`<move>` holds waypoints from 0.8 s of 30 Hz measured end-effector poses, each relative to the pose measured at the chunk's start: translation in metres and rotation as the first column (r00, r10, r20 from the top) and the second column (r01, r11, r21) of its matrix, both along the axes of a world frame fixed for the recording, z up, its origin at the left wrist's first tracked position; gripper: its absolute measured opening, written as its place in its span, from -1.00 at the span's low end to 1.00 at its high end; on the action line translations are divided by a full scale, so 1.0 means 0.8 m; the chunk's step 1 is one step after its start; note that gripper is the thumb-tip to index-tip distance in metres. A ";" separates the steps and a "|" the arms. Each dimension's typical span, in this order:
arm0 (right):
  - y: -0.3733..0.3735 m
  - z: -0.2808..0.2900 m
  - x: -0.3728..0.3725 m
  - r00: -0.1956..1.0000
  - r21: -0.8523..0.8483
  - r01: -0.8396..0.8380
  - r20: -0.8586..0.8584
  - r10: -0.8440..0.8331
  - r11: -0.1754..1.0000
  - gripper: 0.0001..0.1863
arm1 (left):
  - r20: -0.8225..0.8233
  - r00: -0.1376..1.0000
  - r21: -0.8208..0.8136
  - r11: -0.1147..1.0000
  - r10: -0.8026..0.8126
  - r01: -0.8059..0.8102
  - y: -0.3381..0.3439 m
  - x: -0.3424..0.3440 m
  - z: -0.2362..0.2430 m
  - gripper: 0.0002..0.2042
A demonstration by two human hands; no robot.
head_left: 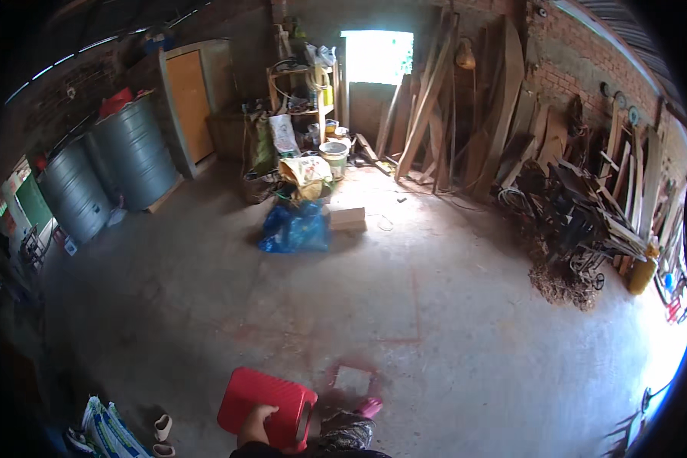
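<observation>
My left hand (256,421) comes up from the lower edge and grips a red plastic stool (261,391). The stool is tilted, its broad ribbed face turned up and a loop-shaped opening showing at its right end. Part of my fingers is hidden against the red plastic. Just right of the stool are my patterned trouser leg (346,432) and a pink shoe (370,407) on the concrete floor. My right hand does not show.
A blue plastic bag (296,227) and a cardboard box (347,218) lie ahead. Leaning planks (427,114) and a scrap heap (580,206) line the right. Large grey tanks (135,149) stand far left. Beige clogs (162,427) and striped sacks (111,429) are near left.
</observation>
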State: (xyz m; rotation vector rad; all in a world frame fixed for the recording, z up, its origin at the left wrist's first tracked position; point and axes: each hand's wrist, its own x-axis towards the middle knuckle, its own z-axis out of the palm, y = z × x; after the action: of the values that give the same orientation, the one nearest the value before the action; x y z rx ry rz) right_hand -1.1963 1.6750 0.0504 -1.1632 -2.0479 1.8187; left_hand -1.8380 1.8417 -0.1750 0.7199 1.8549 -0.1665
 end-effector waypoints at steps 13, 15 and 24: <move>0.024 0.048 0.295 0.997 -0.073 0.021 -0.068 -0.026 0.997 -0.72 | 0.046 0.842 0.192 0.832 -0.538 0.521 0.271 0.643 0.034 -0.48; -0.034 0.054 0.313 0.980 -0.085 0.166 -0.094 -0.174 0.982 -0.72 | 0.029 0.708 0.168 0.702 -0.705 0.692 0.285 0.738 0.033 -0.46; -0.316 0.151 0.219 0.375 -0.192 0.901 -0.111 -0.921 0.390 -0.71 | 0.165 0.750 0.270 0.760 -0.641 0.591 0.303 1.085 0.035 -0.72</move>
State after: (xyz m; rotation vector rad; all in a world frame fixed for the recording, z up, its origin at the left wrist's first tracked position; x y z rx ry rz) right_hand -1.0210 1.4225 0.1708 -1.5872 -0.7772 1.3123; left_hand -0.9698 2.0845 -0.1468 1.4313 1.3398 -0.3031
